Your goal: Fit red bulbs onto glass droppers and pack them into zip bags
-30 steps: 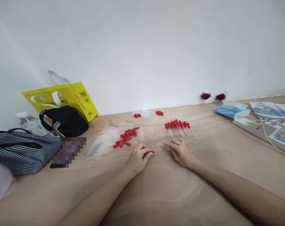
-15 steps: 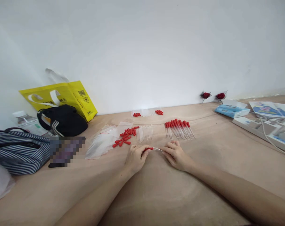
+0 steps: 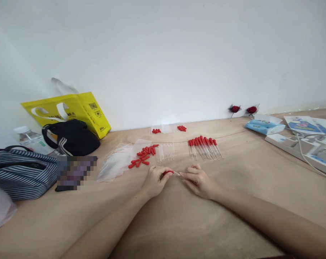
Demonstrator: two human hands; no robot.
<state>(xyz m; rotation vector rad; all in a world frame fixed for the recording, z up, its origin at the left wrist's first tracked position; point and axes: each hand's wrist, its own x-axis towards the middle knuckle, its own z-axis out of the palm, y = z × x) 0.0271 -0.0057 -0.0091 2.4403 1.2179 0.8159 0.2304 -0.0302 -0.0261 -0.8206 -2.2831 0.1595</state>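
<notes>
Between the fingers of my left hand is a red rubber dropper bulb, held low over the table. My right hand pinches a thin clear dropper tube, whose near end meets the bulb's mouth; how far it sits inside I cannot tell. Just beyond my left hand lie loose red bulbs in a pile. Beside them is a row of bare clear tubes. Farther right, several droppers with red bulbs on their tubes lie side by side.
Clear zip bags lie left of the loose bulbs, and more bags with red bulbs lie by the wall. A striped bag, black cap and yellow bag stand left. Right are tissues and a white tray.
My right hand has shifted left, closer to my left hand, and less of the tube shows between them. The piles on the table look the same.
</notes>
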